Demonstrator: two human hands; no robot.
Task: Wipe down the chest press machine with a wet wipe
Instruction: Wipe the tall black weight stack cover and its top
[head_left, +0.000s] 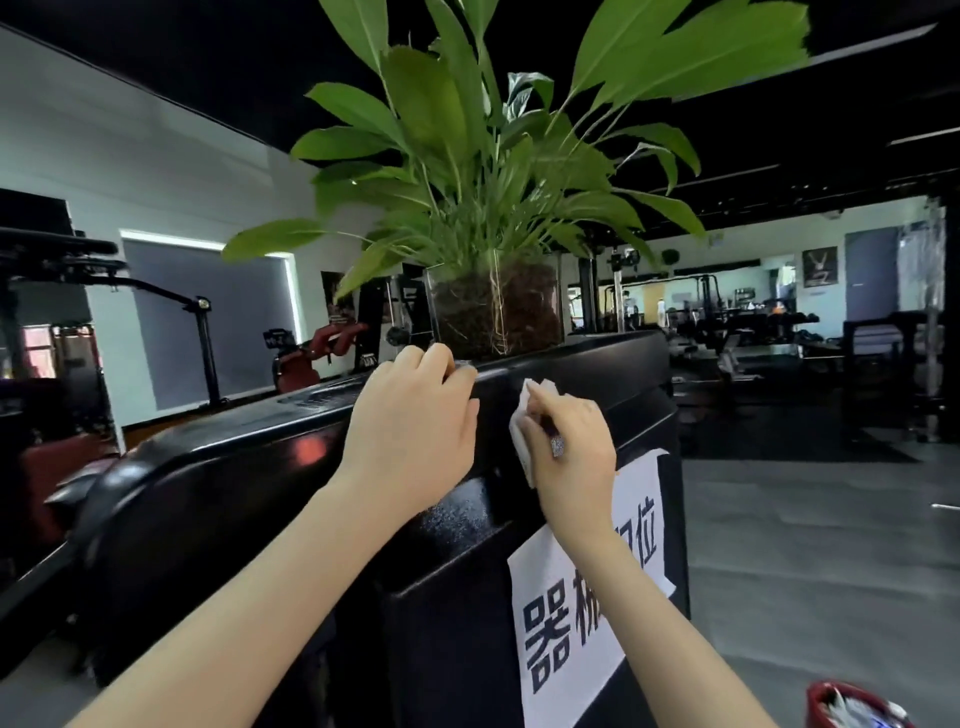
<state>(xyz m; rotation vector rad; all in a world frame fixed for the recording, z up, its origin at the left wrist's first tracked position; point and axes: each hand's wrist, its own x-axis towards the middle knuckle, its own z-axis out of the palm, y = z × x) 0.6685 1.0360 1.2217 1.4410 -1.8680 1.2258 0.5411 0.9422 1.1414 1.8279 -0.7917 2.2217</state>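
Observation:
The black chest press machine housing (249, 467) fills the lower middle of the head view. My right hand (571, 447) grips a folded white wet wipe (522, 415) and presses it against the black panel just under the top edge. My left hand (410, 415) curls over the top rim of the housing, next to the base of a clear plant pot; whether it touches the pot I cannot tell.
A leafy green plant in a clear pot (493, 312) stands on top of the housing, right above my hands. A white paper sign (587, 597) with black characters is stuck to the front panel. A red container (852, 706) shows at the lower right. Other gym machines stand behind.

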